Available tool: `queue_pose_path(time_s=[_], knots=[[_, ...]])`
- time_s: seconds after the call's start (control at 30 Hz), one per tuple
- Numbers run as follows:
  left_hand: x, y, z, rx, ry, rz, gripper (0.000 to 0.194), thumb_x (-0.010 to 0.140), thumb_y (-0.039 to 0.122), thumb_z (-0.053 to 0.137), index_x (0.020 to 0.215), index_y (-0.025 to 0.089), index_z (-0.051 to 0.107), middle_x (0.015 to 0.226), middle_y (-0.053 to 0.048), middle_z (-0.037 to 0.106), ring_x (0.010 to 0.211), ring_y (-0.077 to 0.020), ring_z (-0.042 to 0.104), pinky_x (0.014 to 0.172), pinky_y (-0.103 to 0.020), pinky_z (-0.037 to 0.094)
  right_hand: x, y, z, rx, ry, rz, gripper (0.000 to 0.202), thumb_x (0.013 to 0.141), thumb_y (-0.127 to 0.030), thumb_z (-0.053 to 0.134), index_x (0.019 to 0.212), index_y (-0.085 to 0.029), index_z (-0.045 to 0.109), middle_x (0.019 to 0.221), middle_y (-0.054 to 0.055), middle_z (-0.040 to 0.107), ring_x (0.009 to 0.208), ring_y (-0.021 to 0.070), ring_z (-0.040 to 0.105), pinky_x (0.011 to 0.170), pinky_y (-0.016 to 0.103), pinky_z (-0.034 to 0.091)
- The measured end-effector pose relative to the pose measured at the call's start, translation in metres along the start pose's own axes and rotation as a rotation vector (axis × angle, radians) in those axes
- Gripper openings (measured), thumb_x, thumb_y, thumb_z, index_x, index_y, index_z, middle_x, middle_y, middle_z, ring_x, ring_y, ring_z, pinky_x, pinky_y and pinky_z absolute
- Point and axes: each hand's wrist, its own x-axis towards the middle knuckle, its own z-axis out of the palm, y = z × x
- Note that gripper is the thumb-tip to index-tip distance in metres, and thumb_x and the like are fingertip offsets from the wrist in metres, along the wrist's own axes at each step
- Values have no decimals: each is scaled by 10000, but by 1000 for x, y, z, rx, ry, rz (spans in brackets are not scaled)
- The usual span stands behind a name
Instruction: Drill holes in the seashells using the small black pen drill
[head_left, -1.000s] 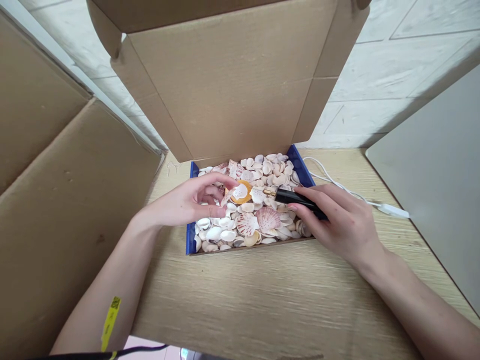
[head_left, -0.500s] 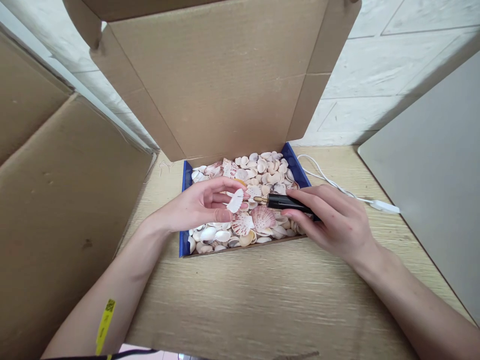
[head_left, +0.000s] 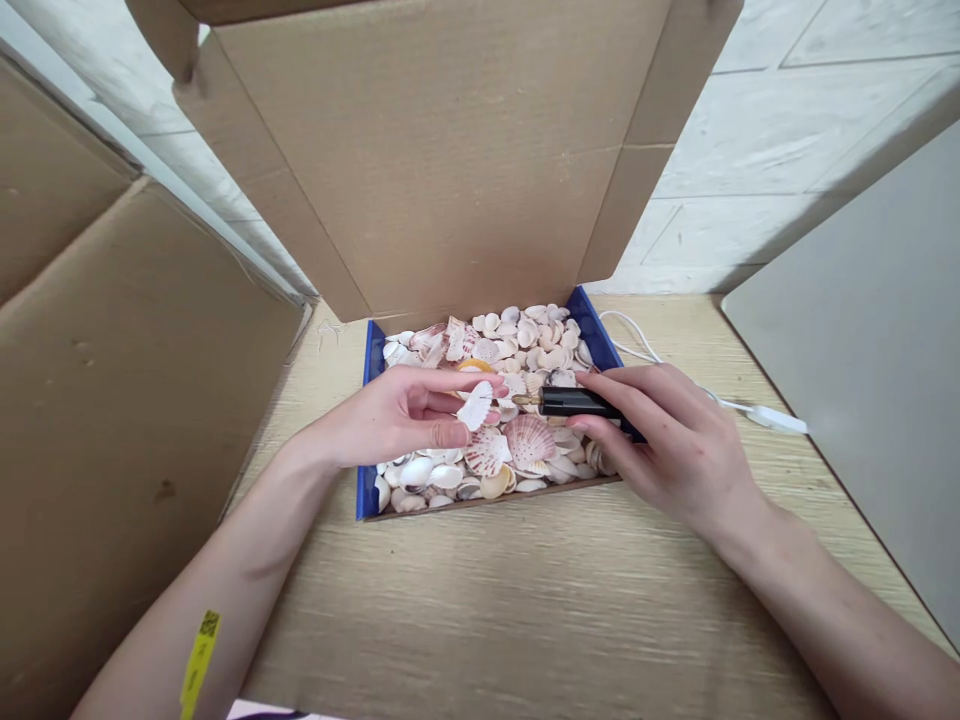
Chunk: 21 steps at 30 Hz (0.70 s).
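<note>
"White shell: where is it held?"
"Pinched in the left hand, over the middle of the open box of shells on the counter."
"And the right hand?"
"Clamped on a black tool, whose metal tip points left, just right of the white shell; the two hands stand apart."
</note>
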Motion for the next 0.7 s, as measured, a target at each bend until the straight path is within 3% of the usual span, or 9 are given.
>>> queue_pose_path(time_s=[0.37, 0.7], knots=[[1, 2, 2, 69, -3, -61, 507, 779, 164, 673, 1269, 264, 590, 1311, -59, 609, 891, -144, 649, 787, -312, 544, 3, -1, -2, 36, -11, -63, 347, 853, -221, 625, 1184, -178, 530, 928, 89, 688, 752, 177, 604, 670, 328, 511], [1, 4, 2, 74, -22, -63, 512, 785, 157, 664, 1279, 267, 584, 1196, -52, 674, 764, -109, 627, 684, -258, 531, 0, 1, -1, 41, 8, -75, 384, 826, -222, 659, 1186, -172, 533, 937, 90, 692, 779, 184, 605, 680, 329, 522]])
